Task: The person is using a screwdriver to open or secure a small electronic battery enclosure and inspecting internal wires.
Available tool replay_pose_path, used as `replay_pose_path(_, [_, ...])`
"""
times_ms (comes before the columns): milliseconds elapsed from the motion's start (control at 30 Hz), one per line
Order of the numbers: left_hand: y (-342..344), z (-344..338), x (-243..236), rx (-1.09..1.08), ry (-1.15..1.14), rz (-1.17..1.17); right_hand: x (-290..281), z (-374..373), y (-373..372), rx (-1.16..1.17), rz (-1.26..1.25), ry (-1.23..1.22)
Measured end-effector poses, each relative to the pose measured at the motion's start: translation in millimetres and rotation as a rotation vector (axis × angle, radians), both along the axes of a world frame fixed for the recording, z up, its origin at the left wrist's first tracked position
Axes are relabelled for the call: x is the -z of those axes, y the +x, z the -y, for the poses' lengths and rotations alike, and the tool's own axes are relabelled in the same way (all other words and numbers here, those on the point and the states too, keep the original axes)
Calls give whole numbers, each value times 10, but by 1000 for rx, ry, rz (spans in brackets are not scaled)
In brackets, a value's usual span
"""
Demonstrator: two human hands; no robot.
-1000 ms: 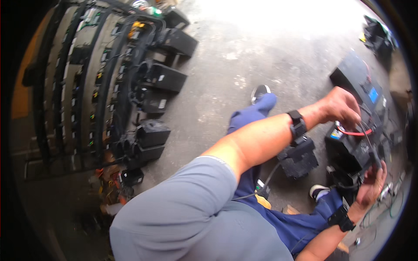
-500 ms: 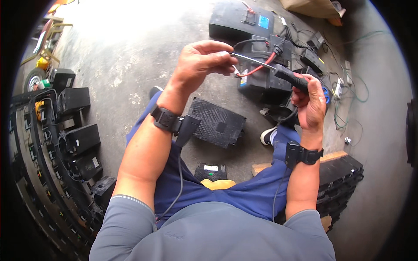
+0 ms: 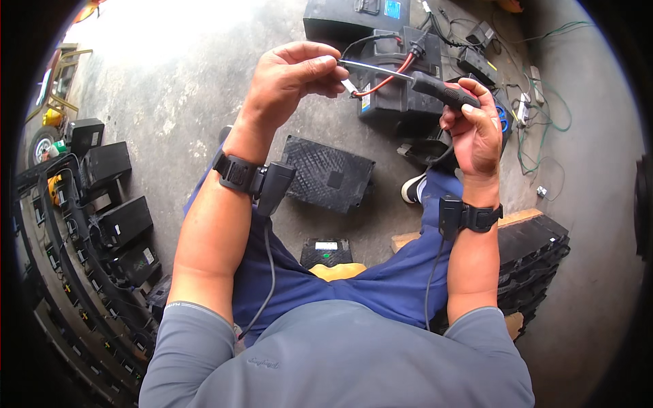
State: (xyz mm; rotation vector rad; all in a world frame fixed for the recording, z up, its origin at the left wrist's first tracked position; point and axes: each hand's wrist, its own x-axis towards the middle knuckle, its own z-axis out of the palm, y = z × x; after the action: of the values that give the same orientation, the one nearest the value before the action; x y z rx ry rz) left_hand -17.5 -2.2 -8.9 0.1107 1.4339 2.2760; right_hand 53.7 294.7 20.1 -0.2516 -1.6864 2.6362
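Observation:
A screwdriver with a thick black handle [image 3: 435,88] and a thin metal shaft spans the gap between my two hands. My right hand [image 3: 476,136] is closed round the rear of the handle. At the other end, the thumb and fingers of my left hand [image 3: 292,75] pinch the shaft near its tip, so the tip itself is hidden. Behind the tool, on the floor, stands a black battery case [image 3: 388,109] with red and black cables [image 3: 391,78]. A flat black textured panel [image 3: 326,170] lies on the concrete between my legs.
A larger black box [image 3: 354,19] stands at the far side. Chargers [image 3: 477,64] and tangled cords lie far right. Stacked black cases [image 3: 527,255] rise near my right leg. Along the left run several black boxes [image 3: 126,221] beside a rack. A small black unit [image 3: 326,251] sits close in.
My hands and the screwdriver appear a little higher and farther left, while the surrounding scene has shifted slightly too. Both hands keep their hold on the screwdriver.

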Motion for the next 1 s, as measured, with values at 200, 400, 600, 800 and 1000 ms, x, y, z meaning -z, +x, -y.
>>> replay_pose_path(200, [-7,-1,11,-11,-7,-8,66,-103,20,-23,94,111])
replay_pose_path(400, [7,13,-4,-26,14,4,122,-31,18,-37,76,73])
replay_pose_path(600, [-5,8,14,-22,10,7,29,4,4,15,29,101])
replay_pose_path(800, [-22,27,6,-32,23,-12,91,-179,9,-216,203,106])
replay_pose_path(1000, [2,41,28,4,-27,-37,23,17,23,-23,47,19])
